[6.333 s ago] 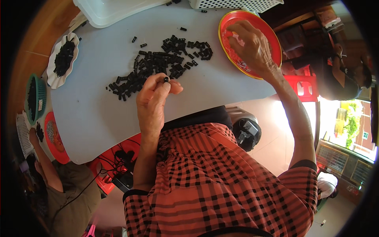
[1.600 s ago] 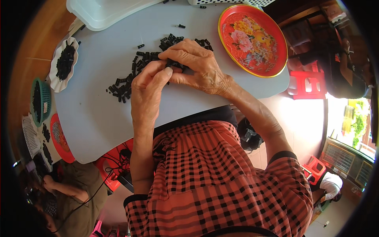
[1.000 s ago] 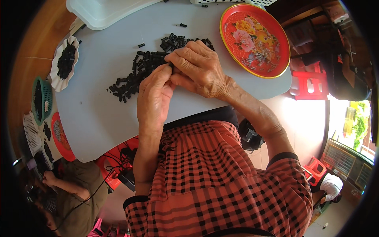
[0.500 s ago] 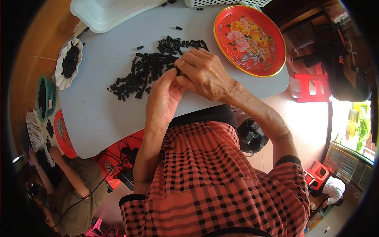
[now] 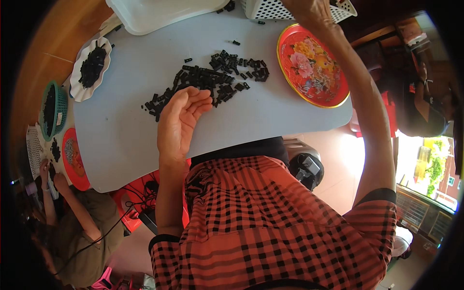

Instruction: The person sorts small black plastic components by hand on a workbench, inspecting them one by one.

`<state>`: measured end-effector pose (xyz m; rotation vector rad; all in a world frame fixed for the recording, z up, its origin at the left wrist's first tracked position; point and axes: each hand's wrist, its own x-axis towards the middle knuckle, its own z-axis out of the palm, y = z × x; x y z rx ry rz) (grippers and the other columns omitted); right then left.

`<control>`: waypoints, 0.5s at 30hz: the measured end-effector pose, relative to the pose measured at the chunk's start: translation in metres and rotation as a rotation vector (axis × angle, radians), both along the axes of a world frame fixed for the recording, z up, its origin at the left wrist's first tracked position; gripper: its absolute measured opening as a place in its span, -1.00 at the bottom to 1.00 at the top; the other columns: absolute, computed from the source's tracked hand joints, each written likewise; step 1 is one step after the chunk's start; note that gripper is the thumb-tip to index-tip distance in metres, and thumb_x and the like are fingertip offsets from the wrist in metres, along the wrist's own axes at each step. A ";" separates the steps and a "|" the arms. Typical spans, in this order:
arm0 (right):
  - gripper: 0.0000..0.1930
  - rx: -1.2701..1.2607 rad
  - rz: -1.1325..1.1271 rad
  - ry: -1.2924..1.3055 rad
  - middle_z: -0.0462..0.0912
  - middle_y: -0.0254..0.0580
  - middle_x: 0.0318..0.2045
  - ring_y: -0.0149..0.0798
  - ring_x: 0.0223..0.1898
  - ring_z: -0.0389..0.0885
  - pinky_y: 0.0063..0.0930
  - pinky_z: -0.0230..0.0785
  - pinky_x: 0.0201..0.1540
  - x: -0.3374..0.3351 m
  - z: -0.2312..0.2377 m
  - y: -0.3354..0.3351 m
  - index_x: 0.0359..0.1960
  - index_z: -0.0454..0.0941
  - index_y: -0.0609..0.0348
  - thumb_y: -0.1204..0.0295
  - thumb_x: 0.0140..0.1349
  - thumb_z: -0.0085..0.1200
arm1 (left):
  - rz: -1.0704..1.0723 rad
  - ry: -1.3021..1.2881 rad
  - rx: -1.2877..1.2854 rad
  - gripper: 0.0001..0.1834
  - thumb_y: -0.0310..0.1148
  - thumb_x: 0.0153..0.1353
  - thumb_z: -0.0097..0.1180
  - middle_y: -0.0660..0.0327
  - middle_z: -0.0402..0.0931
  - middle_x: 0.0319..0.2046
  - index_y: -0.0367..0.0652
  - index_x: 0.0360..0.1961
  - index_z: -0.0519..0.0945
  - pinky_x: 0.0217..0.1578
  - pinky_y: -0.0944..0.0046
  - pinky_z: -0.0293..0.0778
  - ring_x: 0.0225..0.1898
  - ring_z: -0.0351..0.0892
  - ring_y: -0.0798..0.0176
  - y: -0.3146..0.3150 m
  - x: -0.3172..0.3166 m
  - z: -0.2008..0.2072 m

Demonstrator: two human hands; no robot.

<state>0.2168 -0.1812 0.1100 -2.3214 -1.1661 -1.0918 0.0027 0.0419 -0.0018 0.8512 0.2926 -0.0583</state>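
Observation:
My left hand [image 5: 178, 126] rests at the near edge of a pile of small black plastic parts [image 5: 200, 77] on the grey table. Its fingers are loosely curved, palm turned to the right, and nothing shows in it. My right hand [image 5: 311, 12] reaches to the far edge of the view, at the white perforated basket [image 5: 270, 9]. The fingers of that hand are cut off by the frame, so what it holds is hidden. Below its forearm lies a round red flowered tray [image 5: 286, 60] holding many small silvery metal pieces [image 5: 316, 84].
A white plastic tub [image 5: 140, 24] stands at the far left. A scalloped white dish [image 5: 77, 92] and a green basket [image 5: 60, 113] hold black parts. At lower left, a co-worker's hands [image 5: 53, 176] work near another red tray [image 5: 79, 176].
My hands were together over the pile and have parted. The right one has swung far forward to the white basket; the left has stayed near the pile and opened up.

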 end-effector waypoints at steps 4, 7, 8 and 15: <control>-0.83 0.069 0.312 0.480 0.65 -0.12 -0.44 -0.36 -0.49 0.64 -0.44 0.50 -0.43 -0.029 -0.041 0.041 -0.31 0.61 0.27 0.44 0.09 0.23 | -0.042 -0.031 0.052 -0.73 -0.35 0.33 -0.11 0.02 0.56 -0.23 -0.36 -0.15 0.50 -0.08 0.19 0.48 -0.16 0.57 0.15 -0.012 0.003 0.007; -0.84 -0.152 0.436 0.616 0.64 -0.07 -0.41 -0.10 -0.43 0.63 -0.33 0.50 -0.34 -0.046 -0.061 0.081 -0.30 0.59 0.25 0.51 0.05 0.16 | -0.029 -0.059 0.032 -0.76 -0.43 0.32 -0.12 0.08 0.55 -0.26 -0.39 -0.19 0.52 -0.11 0.21 0.48 -0.17 0.58 0.17 -0.015 -0.001 0.005; -0.85 -0.209 0.438 0.640 0.64 -0.07 -0.42 -0.03 -0.42 0.61 -0.29 0.48 -0.32 -0.049 -0.066 0.091 -0.32 0.59 0.26 0.51 0.05 0.14 | -0.033 -0.060 0.023 -0.76 -0.44 0.33 -0.13 0.08 0.55 -0.27 -0.39 -0.20 0.53 -0.11 0.22 0.48 -0.18 0.57 0.18 -0.015 -0.001 0.005; -0.92 -0.458 0.293 0.665 0.61 -0.08 -0.53 -0.02 -0.47 0.57 -0.23 0.44 -0.36 -0.058 -0.078 0.114 -0.46 0.55 0.26 0.50 0.03 0.09 | -0.025 -0.100 0.122 -0.76 -0.42 0.33 -0.13 0.08 0.58 -0.31 -0.37 -0.20 0.54 -0.14 0.32 0.45 -0.25 0.56 0.28 -0.018 -0.006 0.005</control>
